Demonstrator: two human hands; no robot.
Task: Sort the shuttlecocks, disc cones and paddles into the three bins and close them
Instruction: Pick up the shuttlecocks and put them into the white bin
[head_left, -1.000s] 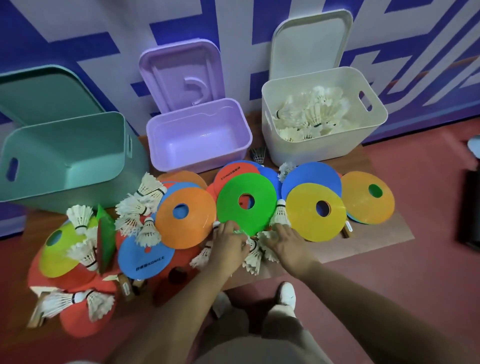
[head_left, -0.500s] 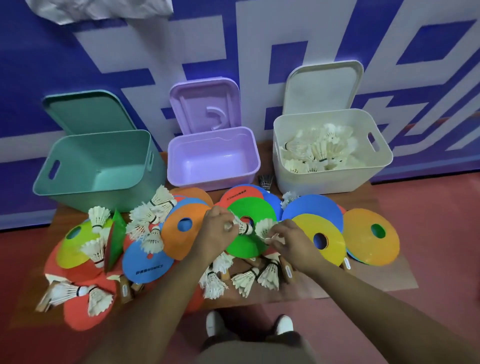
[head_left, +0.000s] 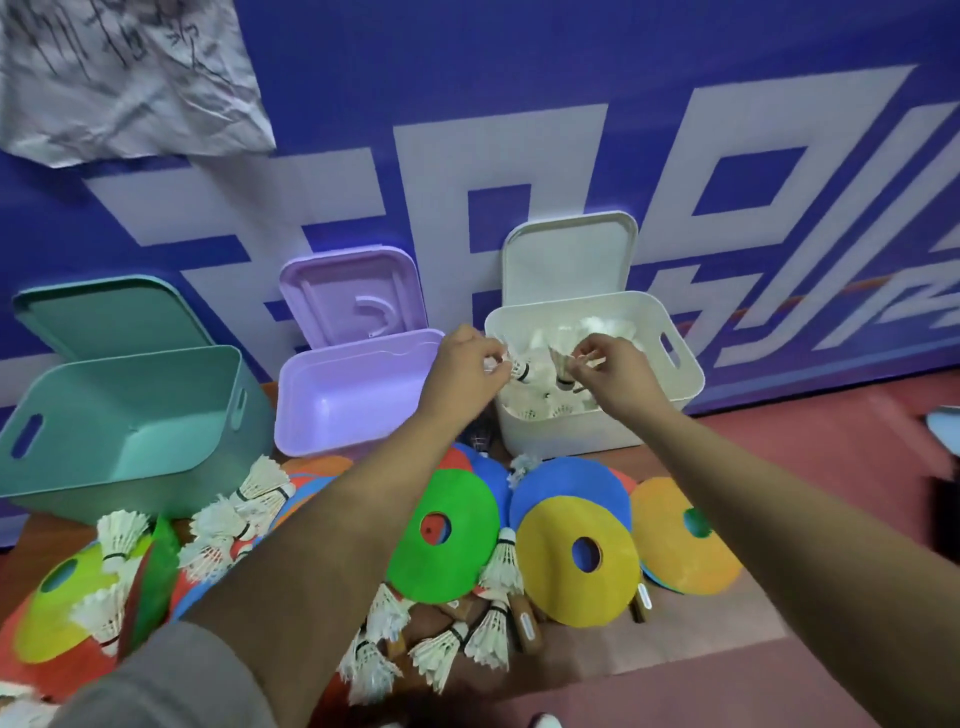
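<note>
White feathered shuttlecocks (head_left: 441, 654) were strewn at the lower centre of the frame, lying across wooden paddle handles (head_left: 524, 626) half buried under the disc cones. Just above them a green cone (head_left: 447, 535), a yellow cone (head_left: 576, 561) and an orange cone (head_left: 685, 545) were overlapped in a row, and more shuttlecocks were heaped at the lower left.

Further up, both hands were held over the white bin (head_left: 571, 436), right of centre. The left hand (head_left: 465, 369) was curled round one shuttlecock (head_left: 519, 370). The right hand (head_left: 615, 371) was pinched on a second shuttlecock (head_left: 562, 364). Both were held just above the pile already in that bin.

Such pieces are judged almost weightless and easily crushed. The cork or the banded base is reckoned the safer hold, and a low drop should be enough. Room inside the white rim was judged ample.

The purple bin (head_left: 353, 415) and the teal bin (head_left: 130, 441) were set open to the left. All three lids were propped against the blue wall behind, well apart from the hands.
</note>
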